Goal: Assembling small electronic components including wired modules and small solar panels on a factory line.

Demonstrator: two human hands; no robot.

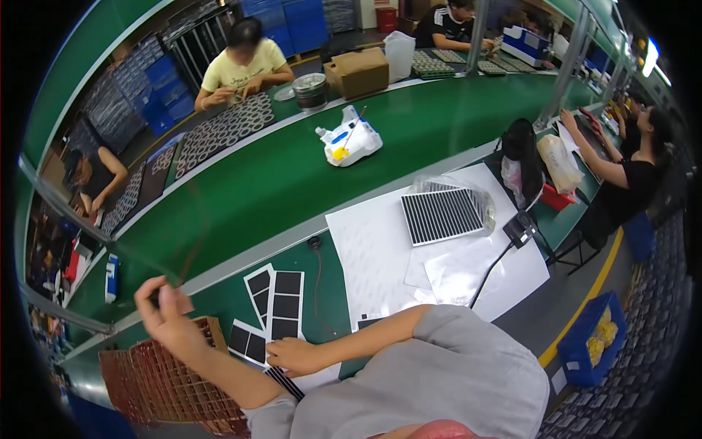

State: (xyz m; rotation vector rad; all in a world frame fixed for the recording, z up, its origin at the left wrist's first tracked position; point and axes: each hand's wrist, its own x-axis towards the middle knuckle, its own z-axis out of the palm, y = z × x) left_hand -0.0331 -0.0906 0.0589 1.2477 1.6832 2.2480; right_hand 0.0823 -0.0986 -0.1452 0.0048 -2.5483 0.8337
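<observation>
Left hand (172,322) raised by far edge of partitioned carton (214,333); blurred reddish wire (191,257) at fingertips, pinch uncertain. Right hand (296,356) lies at near end of black-squared white sheet (286,304), fingers bent; cannot tell if gripping.

**Room ahead, clutter below**

Beyond the raised left hand (170,313), the green conveyor belt (241,194) offers passage up to the white-and-blue device (351,139). Below the hand, a partitioned cardboard box (216,333) blocks descent; black-panelled cards (286,284) hem its right.
</observation>
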